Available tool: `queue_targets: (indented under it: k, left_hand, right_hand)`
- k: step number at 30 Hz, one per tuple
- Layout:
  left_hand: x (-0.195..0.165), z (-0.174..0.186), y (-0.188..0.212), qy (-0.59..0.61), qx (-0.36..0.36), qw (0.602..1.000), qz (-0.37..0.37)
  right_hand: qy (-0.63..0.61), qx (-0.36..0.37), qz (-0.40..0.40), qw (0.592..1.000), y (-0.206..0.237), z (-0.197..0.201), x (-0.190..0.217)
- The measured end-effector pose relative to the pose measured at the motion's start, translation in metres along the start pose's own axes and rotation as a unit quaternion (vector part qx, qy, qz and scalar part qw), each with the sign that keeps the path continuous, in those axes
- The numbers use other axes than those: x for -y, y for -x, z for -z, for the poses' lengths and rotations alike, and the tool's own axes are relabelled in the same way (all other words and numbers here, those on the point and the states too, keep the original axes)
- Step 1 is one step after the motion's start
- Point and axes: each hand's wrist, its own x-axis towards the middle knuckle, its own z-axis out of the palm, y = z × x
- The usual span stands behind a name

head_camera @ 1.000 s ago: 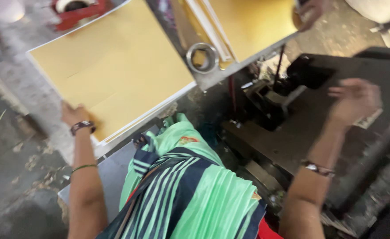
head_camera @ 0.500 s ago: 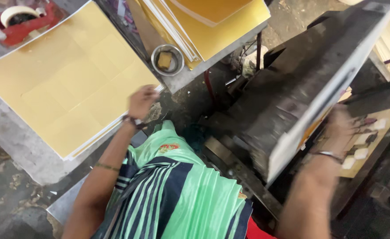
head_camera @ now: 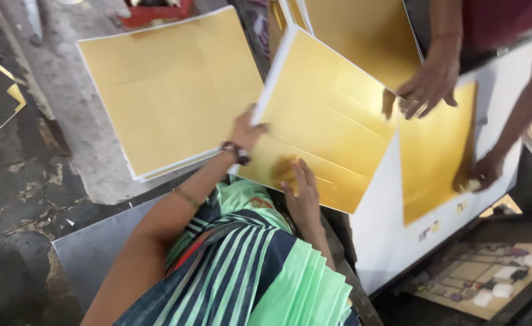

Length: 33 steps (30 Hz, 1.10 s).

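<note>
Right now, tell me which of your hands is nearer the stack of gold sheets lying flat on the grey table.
Left. The left hand grips the lifted gold sheet right beside the stack; the right hand presses that sheet's lower edge, farther off.

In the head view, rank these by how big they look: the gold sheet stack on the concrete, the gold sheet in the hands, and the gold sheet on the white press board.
1. Gold sheet stack.
2. Held gold sheet, nearly as large; it is tilted and nearer the camera, so unsure.
3. Gold sheet on the white board, part hidden.
</note>
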Motion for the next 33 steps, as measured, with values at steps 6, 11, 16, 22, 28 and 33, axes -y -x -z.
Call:
queue_targets:
  k: [6, 11, 16, 22, 28, 33]
  left_hand:
    - [0.041, 0.22, 0.045, 0.124, -0.163, 0.973, 0.11]
    - [0.062, 0.275, 0.069, 0.078, -0.291, 0.941, 0.152]
    - [0.075, 0.267, 0.061, -0.243, -0.404, 0.868, 0.154]
    - [0.079, 0.267, 0.049, -0.176, -0.374, 0.895, 0.169]
    - [0.093, 0.268, 0.047, -0.067, -0.352, 0.932, 0.059]
    - [0.098, 0.272, 0.046, -0.23, -0.376, 0.896, 0.06]
  right_hand:
    - [-0.02, -0.033, -0.028, 0.999, -0.033, -0.005, 0.001]
    - [-0.038, -0.007, 0.035, 0.999, -0.061, -0.046, 0.02]
    - [-0.089, 0.054, 0.062, 0.993, -0.066, -0.074, 0.045]
    - [-0.138, 0.068, -0.014, 0.988, -0.049, -0.074, 0.038]
    - [-0.253, -0.059, -0.143, 0.955, -0.024, -0.047, -0.025]
    - [-0.392, -0.212, -0.109, 0.888, 0.001, 0.063, -0.091]
